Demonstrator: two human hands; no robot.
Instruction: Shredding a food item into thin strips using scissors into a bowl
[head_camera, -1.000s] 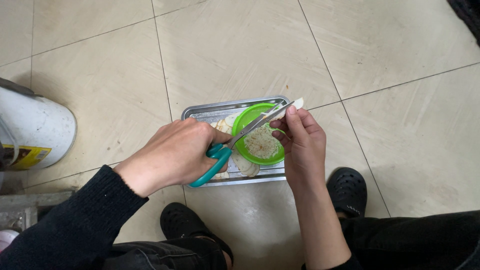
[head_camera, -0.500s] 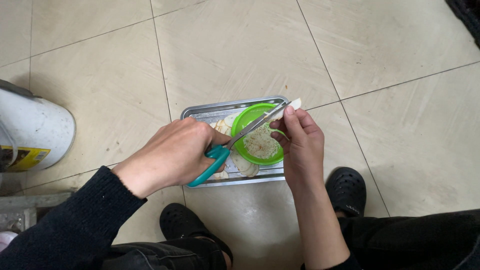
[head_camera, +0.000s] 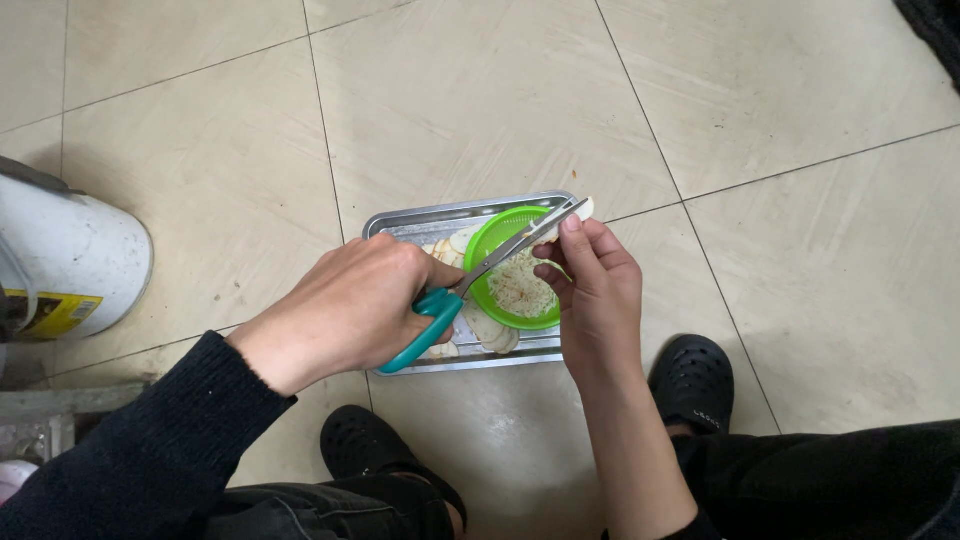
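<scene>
**A:** What does the head view show?

**B:** A person crouches over a tiled floor (head_camera: 480, 90). The left hand (head_camera: 355, 300) is wrapped around the teal handles of a pair of scissors (head_camera: 470, 285), fingers through the loops. The blades run up and to the right and look nearly closed; their tips meet a pale strip (head_camera: 578, 212).

**A:** And the other hand?

**B:** The right hand (head_camera: 598, 290) pinches that strip between thumb and fingers, holding it up just over the far right corner of a metal tray (head_camera: 400, 222). The strip's end sticks out above the fingertips, touching the blades.

**A:** What lies in the tray?

**B:** A green bowl (head_camera: 490, 235) sits in the right part of it, under the blades, with pale shreds flecked with red inside. Pale slices (head_camera: 490, 330) lie on the tray beside the bowl, some near its left rim, more at the near side.

**A:** Anything else around?

**B:** A white bucket (head_camera: 75, 260) with a yellow label stands well to the left on the floor. Two black clogs are below the tray, one (head_camera: 690, 380) near the right wrist, one (head_camera: 370, 445) under the left forearm, which wears a black sleeve (head_camera: 150, 440).
</scene>
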